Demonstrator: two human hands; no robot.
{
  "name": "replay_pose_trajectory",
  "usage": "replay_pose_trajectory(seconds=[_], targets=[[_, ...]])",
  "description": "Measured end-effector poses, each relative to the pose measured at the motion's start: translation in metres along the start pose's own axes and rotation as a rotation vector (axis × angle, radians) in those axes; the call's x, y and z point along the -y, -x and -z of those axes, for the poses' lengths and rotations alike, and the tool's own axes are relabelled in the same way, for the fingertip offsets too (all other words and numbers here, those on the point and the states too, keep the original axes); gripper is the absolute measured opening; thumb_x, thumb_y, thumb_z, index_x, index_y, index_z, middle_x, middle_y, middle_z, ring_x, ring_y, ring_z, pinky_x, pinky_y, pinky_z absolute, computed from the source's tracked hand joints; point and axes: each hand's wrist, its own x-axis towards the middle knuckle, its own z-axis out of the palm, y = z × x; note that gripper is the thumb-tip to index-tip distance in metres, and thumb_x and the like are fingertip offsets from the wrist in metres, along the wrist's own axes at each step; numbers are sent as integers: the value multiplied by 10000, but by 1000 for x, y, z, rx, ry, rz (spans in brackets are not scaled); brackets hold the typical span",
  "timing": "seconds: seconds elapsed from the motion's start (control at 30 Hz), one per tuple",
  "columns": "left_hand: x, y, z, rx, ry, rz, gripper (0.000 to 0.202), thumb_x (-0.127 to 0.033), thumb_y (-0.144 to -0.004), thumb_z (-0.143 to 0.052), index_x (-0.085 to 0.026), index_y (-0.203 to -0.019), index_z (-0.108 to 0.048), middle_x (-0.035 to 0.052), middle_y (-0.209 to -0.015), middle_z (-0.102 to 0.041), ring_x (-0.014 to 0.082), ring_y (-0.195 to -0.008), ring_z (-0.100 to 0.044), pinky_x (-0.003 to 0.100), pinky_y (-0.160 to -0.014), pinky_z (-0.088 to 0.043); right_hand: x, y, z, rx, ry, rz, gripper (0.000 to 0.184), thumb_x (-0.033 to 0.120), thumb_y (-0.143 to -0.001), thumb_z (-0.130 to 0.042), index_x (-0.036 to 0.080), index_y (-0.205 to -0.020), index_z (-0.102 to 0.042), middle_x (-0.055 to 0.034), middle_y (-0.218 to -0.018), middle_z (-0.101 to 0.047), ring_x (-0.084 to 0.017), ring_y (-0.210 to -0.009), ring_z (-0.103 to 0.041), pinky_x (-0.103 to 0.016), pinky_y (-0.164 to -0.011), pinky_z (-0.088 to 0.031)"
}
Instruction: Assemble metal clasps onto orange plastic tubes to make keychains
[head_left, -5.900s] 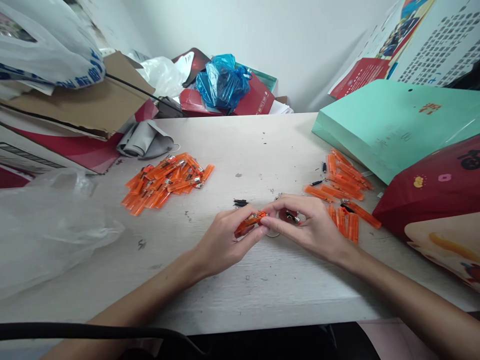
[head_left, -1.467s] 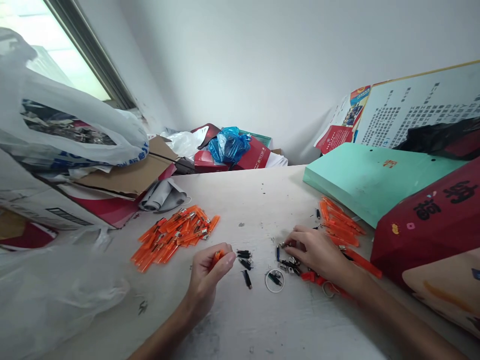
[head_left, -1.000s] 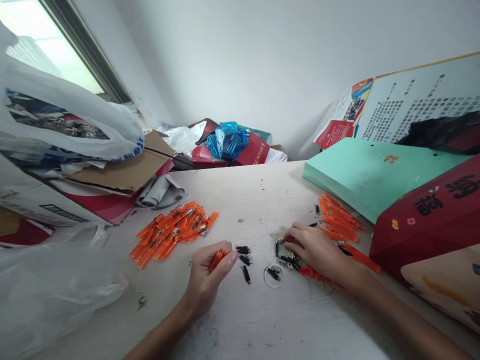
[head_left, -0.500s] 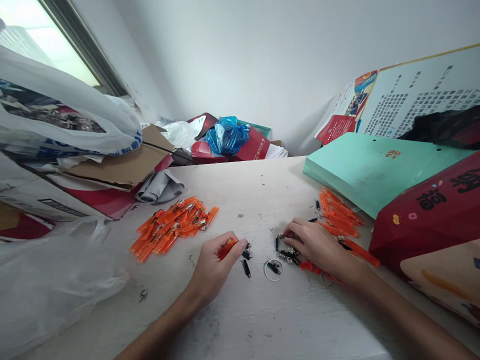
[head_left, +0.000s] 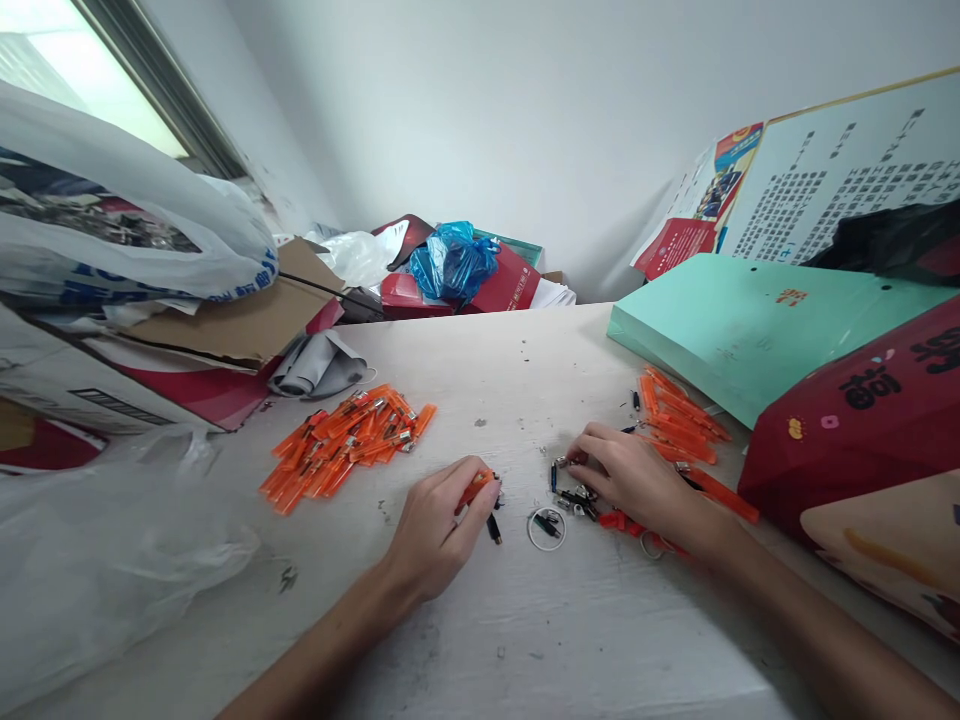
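My left hand point(head_left: 439, 525) is closed round an orange lighter point(head_left: 474, 487), mostly hidden by thumb and fingers. Just beyond its fingertips lie small black parts point(head_left: 493, 528). My right hand point(head_left: 622, 470) bends over a cluster of small metal and black parts point(head_left: 577, 500). Its fingers are drawn together beside a small metal cap point(head_left: 561, 462); what they pinch, if anything, is hidden. Red pieces point(head_left: 615, 521) lie under the right wrist. Between the hands a white ring point(head_left: 547, 529) surrounds a few black and metal bits.
A pile of orange lighters point(head_left: 345, 445) lies to the left, and more orange lighters point(head_left: 679, 415) to the right. A green box point(head_left: 720, 310) and red bag point(head_left: 862, 440) border the right side. Cartons point(head_left: 225, 325) and a clear plastic bag point(head_left: 112, 560) crowd the left.
My left hand has turned slightly and shifted a little to the right with the orange lighter. My right hand stays over the small parts, barely moved.
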Motion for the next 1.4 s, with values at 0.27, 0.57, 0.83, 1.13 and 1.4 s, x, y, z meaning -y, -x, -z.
replay_pose_trajectory(seconds=[0.27,0.57,0.83,1.13,1.4], targets=[[3,-4,1,-72,-94,107,296,-377,-1021,-430,-205,-790,-495,-38,-653,-501,140,-596,-431,270,-609,-318,2,0,1,3,26,6,194,312,-1031,-540,210,-1011,-704,-49,-1001,-685,-174,-793,-643,-289,-663,-387],[15,-10,-1,-21,-316,122,417,-251,-921,-525,-269,-1296,-708,5,-913,-768,167,-662,-615,277,-656,-400,-3,0,6,-42,9,-5,151,264,-1006,-567,208,-1020,-706,-55,-1014,-685,-173,-794,-652,-293,-685,-425],[7,-11,-3,59,-388,167,494,-179,-848,-543,-299,-1288,-734,3,-905,-772,198,-721,-647,289,-642,-386,0,2,3,-32,47,13,198,321,-1014,-554,216,-1014,-722,-71,-957,-677,-175,-750,-631,-292,-670,-410],[4,-14,0,92,-343,164,475,-209,-885,-518,-273,-1310,-721,42,-1128,-773,245,-963,-705,335,-836,-484,4,4,7,-24,31,20,210,355,-1017,-572,212,-1014,-726,-73,-949,-671,-181,-790,-637,-293,-716,-418],[8,-18,0,91,-281,193,477,-238,-874,-509,-310,-1291,-728,6,-1077,-764,215,-875,-667,317,-768,-443,9,7,12,10,52,27,221,350,-1043,-544,204,-1015,-708,-50,-986,-680,-165,-786,-636,-303,-693,-400]])
